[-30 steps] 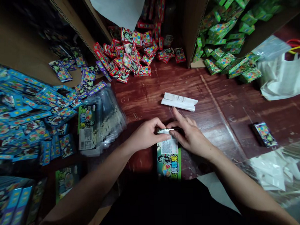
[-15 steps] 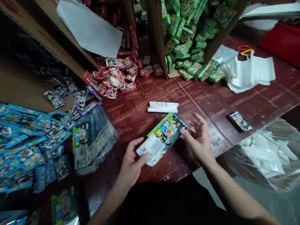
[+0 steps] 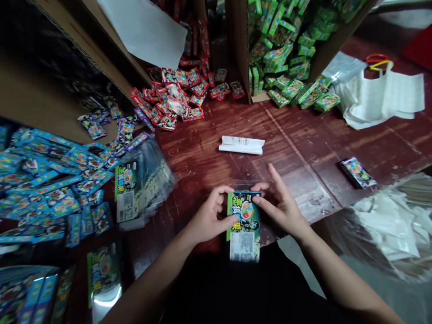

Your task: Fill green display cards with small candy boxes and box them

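Both my hands hold a green printed packet [image 3: 244,225] upright over the near edge of the dark red table [image 3: 301,148]. My left hand [image 3: 208,219] pinches its top left side, thumb on the front. My right hand [image 3: 280,206] pinches the top right corner, with the index finger stretched out. A white label with a barcode shows on the packet's lower half. A white folded paper strip [image 3: 241,144] lies on the table just beyond my hands.
A stack of clear bags with green cards [image 3: 140,184] lies to the left. Blue packets [image 3: 41,184] spread at far left, red packets [image 3: 175,99] at the back centre, green packets [image 3: 290,58] spill from a cardboard box. One small packet [image 3: 357,172] lies at right, near white bags [image 3: 381,97].
The green packet has turned from a slanted, flat hold to upright, label end down. Both hands have closed in on its top edge. The camera view has shifted slightly.
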{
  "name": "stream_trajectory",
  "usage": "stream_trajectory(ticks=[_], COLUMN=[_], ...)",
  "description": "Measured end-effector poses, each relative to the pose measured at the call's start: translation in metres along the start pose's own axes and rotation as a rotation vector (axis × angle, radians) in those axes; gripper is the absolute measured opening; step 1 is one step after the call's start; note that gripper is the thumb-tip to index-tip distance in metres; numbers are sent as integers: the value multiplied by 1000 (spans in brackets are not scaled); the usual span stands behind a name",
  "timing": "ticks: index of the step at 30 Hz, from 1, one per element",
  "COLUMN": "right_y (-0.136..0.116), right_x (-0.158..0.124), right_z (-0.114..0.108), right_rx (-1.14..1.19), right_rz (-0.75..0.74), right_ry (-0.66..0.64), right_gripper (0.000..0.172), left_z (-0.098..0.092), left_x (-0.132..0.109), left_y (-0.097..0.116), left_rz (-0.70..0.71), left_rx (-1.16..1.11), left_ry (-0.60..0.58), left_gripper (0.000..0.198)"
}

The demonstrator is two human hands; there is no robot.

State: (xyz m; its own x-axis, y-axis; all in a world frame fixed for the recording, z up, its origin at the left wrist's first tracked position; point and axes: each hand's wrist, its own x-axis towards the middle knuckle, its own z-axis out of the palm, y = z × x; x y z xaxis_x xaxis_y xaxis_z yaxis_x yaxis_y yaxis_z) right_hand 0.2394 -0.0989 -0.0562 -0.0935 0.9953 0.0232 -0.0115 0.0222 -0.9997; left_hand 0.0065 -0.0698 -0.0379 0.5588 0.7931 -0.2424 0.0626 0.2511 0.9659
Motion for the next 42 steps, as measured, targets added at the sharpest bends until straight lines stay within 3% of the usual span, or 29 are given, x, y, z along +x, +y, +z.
stream_trajectory(ticks=[4, 7, 10, 13, 18, 23, 27, 31, 35, 37, 40, 42], right_y=[2, 0, -2, -8, -25, -36, -39, -42, -62, -74, -80, -76], right_x=[-2, -2, -1, 2, 11, 21, 20, 11, 17, 26, 37, 40], right_z=[0, 7, 12, 12, 14, 16, 8, -6, -22, -25, -23, -18], right_rx=[53, -5, -19, 25, 100, 137, 136, 99, -136, -274, -383, -443], right_rz=[66, 16, -15, 40, 130, 167, 241, 237, 66, -23, -65, -70], right_ry=[-11, 63, 111, 81, 105, 146, 121, 35, -78, -209, -418, -423], right_gripper=[72, 74, 86, 88, 74, 88, 96, 77, 35, 18, 10, 7], left_z=[-5, 0, 5, 4, 3, 0, -8, -8, -2, 2, 7, 9], left_x=[7, 11, 14, 14, 15, 22, 21, 15, 15, 16, 16, 15], left_y=[4, 2, 0, 5, 27, 43, 47, 40, 33, 33, 35, 37], left_rz=[59, 81, 71, 56, 42, -43, -72, -8, 12, 17, 31, 35], left_rx=[104, 58, -13, 52, 147, 192, 213, 135, 111, 122, 126, 126], left_ry=[139, 284, 379, 328, 268, 246, 162, 106, 150, 157, 168, 174], left_gripper=[12, 10, 27, 23, 14, 13, 17, 17, 13, 10, 9, 10])
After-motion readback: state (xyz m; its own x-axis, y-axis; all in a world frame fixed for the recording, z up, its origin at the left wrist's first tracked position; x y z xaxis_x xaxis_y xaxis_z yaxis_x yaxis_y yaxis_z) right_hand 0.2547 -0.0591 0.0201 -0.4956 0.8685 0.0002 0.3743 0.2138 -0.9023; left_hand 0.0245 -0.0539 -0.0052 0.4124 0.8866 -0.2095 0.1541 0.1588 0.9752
